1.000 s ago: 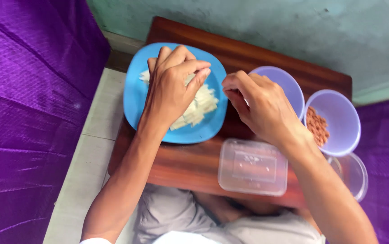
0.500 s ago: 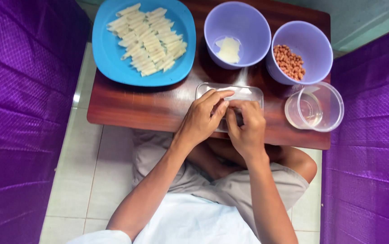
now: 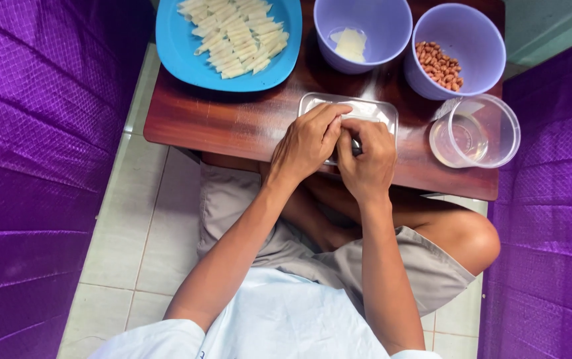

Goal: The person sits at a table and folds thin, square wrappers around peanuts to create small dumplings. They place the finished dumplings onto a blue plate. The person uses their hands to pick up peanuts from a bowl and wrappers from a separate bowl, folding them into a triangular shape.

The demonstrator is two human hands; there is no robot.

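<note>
Head view: both hands, left (image 3: 307, 141), right (image 3: 366, 156), pinching together over clear rectangular container (image 3: 374, 110); pinched item hidden

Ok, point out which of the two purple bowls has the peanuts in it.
The purple bowl at the table's far right corner, beside the clear round tub. The other purple bowl, next to the blue plate, holds only pale slices.

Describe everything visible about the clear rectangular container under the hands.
The clear rectangular container looks like thin see-through plastic with rounded corners and a raised rim. It lies flat on the dark wooden table, near its front edge, in front of the two purple bowls. The left hand and right hand rest over its near half, fingers meeting above it, hiding most of it. Whether anything lies inside cannot be told.
</note>
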